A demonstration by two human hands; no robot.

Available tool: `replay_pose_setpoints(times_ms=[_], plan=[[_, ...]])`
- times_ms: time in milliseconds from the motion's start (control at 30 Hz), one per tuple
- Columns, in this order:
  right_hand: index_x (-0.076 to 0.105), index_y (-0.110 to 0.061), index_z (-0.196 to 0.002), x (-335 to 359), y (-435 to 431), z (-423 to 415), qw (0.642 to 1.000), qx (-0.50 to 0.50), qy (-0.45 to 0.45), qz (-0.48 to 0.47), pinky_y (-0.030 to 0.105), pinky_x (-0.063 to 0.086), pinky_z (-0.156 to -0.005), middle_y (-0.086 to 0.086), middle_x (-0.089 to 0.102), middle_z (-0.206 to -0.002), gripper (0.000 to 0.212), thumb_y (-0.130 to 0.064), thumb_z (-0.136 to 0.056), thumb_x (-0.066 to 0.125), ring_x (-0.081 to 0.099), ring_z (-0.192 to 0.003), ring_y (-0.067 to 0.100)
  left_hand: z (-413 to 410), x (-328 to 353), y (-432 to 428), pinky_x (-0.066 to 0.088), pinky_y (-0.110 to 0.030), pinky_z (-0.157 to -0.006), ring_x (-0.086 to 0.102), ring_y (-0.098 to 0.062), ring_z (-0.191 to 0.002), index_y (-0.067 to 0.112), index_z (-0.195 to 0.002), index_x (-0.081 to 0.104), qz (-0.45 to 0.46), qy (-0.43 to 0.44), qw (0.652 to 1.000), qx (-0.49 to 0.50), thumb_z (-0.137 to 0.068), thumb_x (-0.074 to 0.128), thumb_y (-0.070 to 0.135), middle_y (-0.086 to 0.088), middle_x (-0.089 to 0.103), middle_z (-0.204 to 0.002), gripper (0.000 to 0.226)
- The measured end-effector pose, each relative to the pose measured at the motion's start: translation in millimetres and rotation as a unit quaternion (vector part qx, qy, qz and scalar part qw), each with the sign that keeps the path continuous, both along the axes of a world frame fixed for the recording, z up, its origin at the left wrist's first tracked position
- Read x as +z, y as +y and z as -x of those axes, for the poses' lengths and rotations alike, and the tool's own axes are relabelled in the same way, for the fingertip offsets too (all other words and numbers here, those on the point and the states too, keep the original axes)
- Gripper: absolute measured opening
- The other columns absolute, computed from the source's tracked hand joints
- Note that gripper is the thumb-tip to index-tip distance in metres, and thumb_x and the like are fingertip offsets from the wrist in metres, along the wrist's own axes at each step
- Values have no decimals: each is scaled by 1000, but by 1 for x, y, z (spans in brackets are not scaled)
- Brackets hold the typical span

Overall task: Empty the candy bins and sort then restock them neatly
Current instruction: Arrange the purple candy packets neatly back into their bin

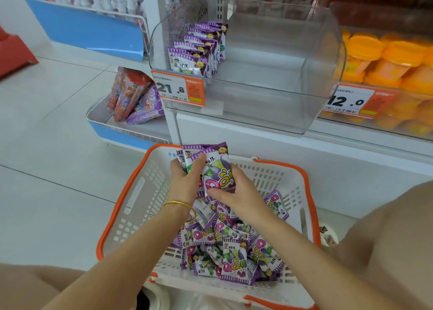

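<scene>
I'm gripping a stack of candy packets (210, 162) with left hand (187, 180) and right hand (236, 192) above the basket (140, 192) holding the loose pile (229, 246), while only one row (199, 49) is standing in the bin (269, 94) at its left side.

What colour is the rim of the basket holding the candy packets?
Orange rim on a white basket; clearest in the head view.

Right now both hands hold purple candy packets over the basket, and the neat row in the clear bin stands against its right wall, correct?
No: the head view shows the neat row in the clear bin against its left wall. The left hand and right hand do hold packets over the basket.
</scene>
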State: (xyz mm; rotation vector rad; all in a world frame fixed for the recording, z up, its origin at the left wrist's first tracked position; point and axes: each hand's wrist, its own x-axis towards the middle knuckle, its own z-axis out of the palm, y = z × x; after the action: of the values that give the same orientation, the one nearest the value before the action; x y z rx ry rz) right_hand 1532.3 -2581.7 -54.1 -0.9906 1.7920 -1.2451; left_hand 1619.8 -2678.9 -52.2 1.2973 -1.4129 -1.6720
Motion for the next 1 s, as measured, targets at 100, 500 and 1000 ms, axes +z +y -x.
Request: replay_pose_setpoints(times_ms=[100,500,1000], plan=[[34,-30,-140,2,0,-1,998,23,53,-19,-8,32,-73,-25,49,-113,68,-22,-83,72,48,-90,-19,-1,4,0,52,-14,-52,65,-10,-78,17,-113,42,6,10,1000,-3,-93,57,31,0,63,-97,29],[45,-28,-129,61,-20,31,980,45,-194,-5,47,38,-107,3,60,-127,67,-38,-68,71,58,-118,18,2,44,-13,52,-39,-83,60,-29,-96,10,-115,47,157,-7,982,-101,-93,52,36,-15,61,-104,34],[41,-33,-128,189,-127,82,992,66,-63,90,48,53,-88,3,63,-117,65,-7,-78,73,67,-89,23,37,153,-121,31,-28,-85,44,-22,-96,9,-101,54,457,-86,875,-138,-86,11,60,-1,54,-95,69]])
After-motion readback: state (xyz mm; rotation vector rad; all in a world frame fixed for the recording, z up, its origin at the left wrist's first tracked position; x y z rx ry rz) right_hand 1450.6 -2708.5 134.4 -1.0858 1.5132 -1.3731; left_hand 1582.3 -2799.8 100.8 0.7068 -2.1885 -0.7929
